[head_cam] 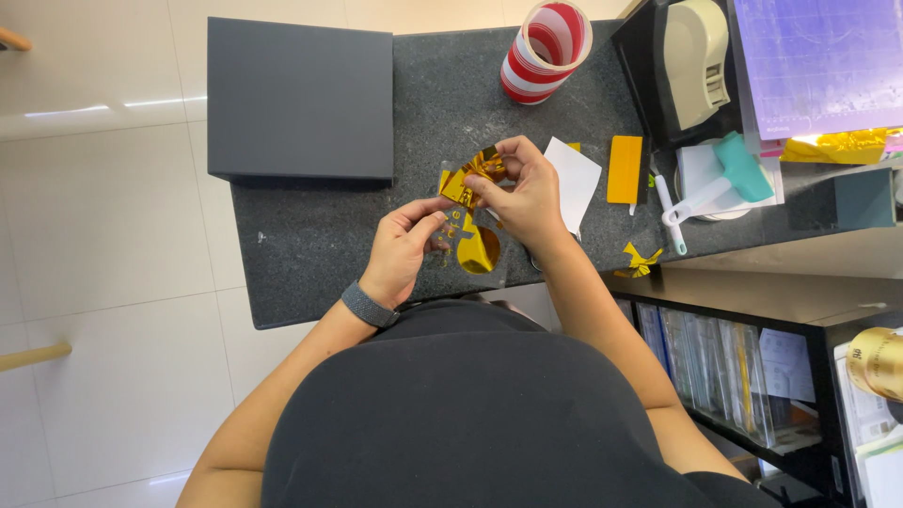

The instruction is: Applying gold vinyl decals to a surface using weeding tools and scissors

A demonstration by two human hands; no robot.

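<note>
Gold foil sheet [467,216], on a clear backing, is held just above the dark speckled table [310,245], close to the person's body. The left hand [403,252] pinches the sheet's lower left edge, its grip closed with thumb and fingers on the clear film; a grey band sits on that wrist. The right hand [523,193] is above and to the right, its grip closed on a crumpled strip of gold foil [482,167] that lifts away from the sheet's top. A round gold piece [478,252] shows on the sheet below the hands, with small gold shapes beside it near the left thumb.

A dark grey box [299,99] lies at the table's far left corner, well apart from the hands. A roll with red and white stripes [544,52] stands at the far edge. Just beside the right hand lies a white card [576,179], and next to that a flat yellow scraper [625,169]. Further right are a white and teal roller tool [720,179] and a beige tape dispenser [694,61]. A small scrap of gold foil [640,259] lies near the table's right edge. Under the table on the right, a dark shelf [724,367] holds upright sheets.
</note>
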